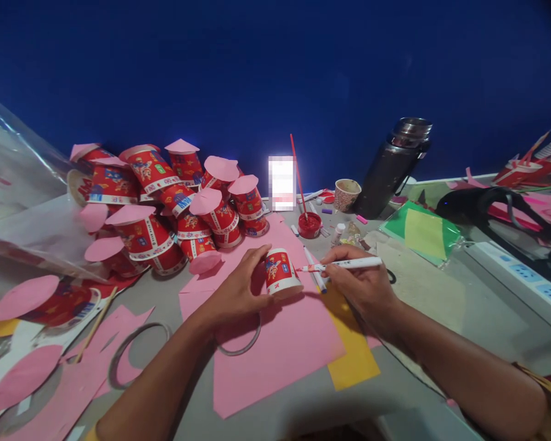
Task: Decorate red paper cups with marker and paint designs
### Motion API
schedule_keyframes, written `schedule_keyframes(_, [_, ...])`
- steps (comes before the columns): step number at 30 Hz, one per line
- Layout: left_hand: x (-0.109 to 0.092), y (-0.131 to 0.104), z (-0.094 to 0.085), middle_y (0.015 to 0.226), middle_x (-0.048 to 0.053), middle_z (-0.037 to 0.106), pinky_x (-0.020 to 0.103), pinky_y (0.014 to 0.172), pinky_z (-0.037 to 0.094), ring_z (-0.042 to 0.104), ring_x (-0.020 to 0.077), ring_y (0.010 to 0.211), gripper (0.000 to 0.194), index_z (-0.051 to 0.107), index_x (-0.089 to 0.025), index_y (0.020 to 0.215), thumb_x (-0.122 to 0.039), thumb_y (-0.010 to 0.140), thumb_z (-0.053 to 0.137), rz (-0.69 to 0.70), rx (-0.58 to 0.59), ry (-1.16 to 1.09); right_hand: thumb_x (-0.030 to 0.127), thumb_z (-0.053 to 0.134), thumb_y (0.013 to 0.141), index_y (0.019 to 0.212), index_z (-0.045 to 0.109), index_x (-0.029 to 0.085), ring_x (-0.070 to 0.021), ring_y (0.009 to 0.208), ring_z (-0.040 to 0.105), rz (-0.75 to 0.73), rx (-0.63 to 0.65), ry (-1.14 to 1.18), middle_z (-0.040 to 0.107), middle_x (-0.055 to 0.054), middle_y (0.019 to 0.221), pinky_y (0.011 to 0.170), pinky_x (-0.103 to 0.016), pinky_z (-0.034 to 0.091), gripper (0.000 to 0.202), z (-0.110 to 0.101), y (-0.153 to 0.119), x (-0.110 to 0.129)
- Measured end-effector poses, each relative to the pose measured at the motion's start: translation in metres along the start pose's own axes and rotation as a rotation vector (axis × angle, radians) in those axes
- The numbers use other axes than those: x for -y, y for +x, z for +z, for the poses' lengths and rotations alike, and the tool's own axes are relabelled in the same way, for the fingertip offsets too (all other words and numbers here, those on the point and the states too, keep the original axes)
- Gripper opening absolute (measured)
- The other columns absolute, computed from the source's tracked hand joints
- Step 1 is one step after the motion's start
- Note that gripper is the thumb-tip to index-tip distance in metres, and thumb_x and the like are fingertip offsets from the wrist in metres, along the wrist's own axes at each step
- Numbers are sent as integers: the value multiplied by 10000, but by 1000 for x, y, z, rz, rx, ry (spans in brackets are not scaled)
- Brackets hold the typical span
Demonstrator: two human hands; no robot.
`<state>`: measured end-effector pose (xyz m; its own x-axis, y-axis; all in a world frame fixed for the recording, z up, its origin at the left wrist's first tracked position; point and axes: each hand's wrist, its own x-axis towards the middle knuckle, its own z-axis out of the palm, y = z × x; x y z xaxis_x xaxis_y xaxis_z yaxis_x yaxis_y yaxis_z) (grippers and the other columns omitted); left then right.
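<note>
Fingers (252,269) grip a red paper cup (281,273) — slim white marker (344,264) touching it.

A red printed paper cup (281,273) lies tilted on its side on the pink paper sheet (275,349) at mid-table, with a white marker pen (344,264) level at its right, tip touching it.

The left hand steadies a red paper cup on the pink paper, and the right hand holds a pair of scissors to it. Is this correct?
Not quite. In the head view the right hand holds a white marker pen, not scissors, its tip at the red paper cup. The left hand does steady that cup on the pink paper.
</note>
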<state>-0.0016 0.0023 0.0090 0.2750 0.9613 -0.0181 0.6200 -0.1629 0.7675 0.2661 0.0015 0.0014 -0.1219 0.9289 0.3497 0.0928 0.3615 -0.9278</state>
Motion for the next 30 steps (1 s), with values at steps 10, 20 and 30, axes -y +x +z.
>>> schedule_keyframes(10, [-7,1,2,1540,123,584,538,1219,511,565,378,1465,828,549,-275,1486,-599,797,874,88,-38,-78,187,692,904,925,745,222,-199,707,723,-367,171,-140,795,-44,821,664,-312,576,67,-6,6,2])
schedule_keyframes(20, [-5,0,4,1548,120,566,513,1234,500,573,358,1451,856,514,-269,1510,-561,802,896,131,-43,-2,138,687,925,975,747,225,-195,731,742,-513,261,-124,797,-48,834,688,-318,600,116,-3,9,3])
schedule_keyframes(30, [-1,1,4,1552,126,546,516,1250,477,550,352,1463,847,490,-264,1515,-543,820,886,153,-26,-9,126,691,915,956,743,219,-189,722,739,-497,248,-161,793,-46,825,680,-299,594,114,-3,9,0])
